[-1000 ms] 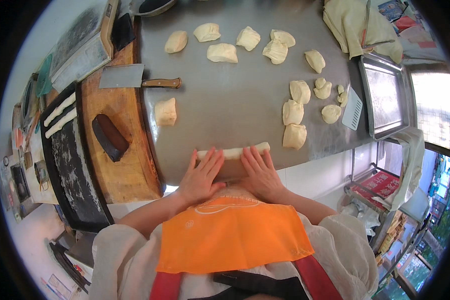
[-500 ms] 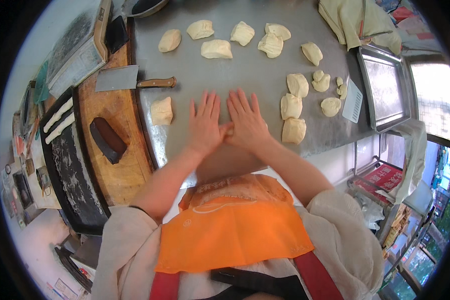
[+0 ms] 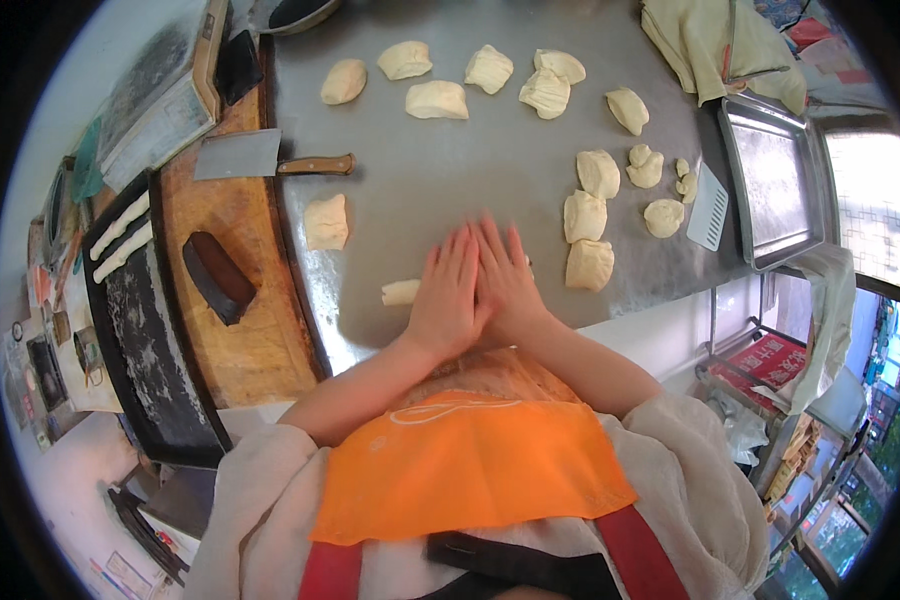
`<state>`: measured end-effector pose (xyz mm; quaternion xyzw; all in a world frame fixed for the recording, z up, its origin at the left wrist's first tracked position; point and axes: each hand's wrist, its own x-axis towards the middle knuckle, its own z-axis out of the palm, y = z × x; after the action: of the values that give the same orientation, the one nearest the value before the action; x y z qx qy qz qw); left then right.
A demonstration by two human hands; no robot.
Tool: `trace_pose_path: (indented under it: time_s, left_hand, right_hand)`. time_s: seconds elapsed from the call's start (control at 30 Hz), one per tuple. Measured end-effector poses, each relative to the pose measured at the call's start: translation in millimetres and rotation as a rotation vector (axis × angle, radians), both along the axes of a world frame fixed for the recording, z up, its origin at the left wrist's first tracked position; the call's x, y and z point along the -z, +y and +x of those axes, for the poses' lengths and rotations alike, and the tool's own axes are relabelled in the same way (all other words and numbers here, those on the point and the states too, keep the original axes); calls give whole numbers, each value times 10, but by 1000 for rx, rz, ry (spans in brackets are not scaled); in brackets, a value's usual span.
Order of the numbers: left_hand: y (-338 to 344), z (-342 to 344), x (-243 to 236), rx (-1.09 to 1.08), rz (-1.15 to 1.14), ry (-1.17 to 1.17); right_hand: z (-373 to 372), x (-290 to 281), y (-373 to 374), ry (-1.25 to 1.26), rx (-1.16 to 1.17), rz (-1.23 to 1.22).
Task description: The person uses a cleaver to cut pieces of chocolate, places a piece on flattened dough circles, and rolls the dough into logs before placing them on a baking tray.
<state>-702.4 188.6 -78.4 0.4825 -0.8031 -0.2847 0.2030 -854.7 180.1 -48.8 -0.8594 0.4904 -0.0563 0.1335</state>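
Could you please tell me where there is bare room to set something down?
The widest bare patch of table lies between the cleaver, the upper dough pieces, the dough column and the left hand and right hand. The wooden board is also free below the dark block. It is crowded at right, around the scraper and small lumps.

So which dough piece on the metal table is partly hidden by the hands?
The pale roll poking out beside the left hand; no hand covers the other dough lumps.

Left fingers (image 3: pixel 454 264) now nearer right fingers (image 3: pixel 497 254)
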Motion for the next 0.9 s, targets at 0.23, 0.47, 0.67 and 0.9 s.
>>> trace_pose_path:
  time_s: [0.23, 0.47, 0.67, 0.9]
  left_hand:
    - [223, 246, -85, 191, -17, -307]
    - [-240, 457, -57, 222, -84, -349]
    - [540, 691, -76, 350, -14, -420]
    - [-241, 814, -446, -143, 31, -168]
  right_hand:
    - [-218, 190, 355, 51, -24, 80]
    - [-288, 89, -173, 166, -232, 37]
    - [-454, 297, 707, 204, -211, 86]
    - [-675, -191, -7, -612, 762, 345]
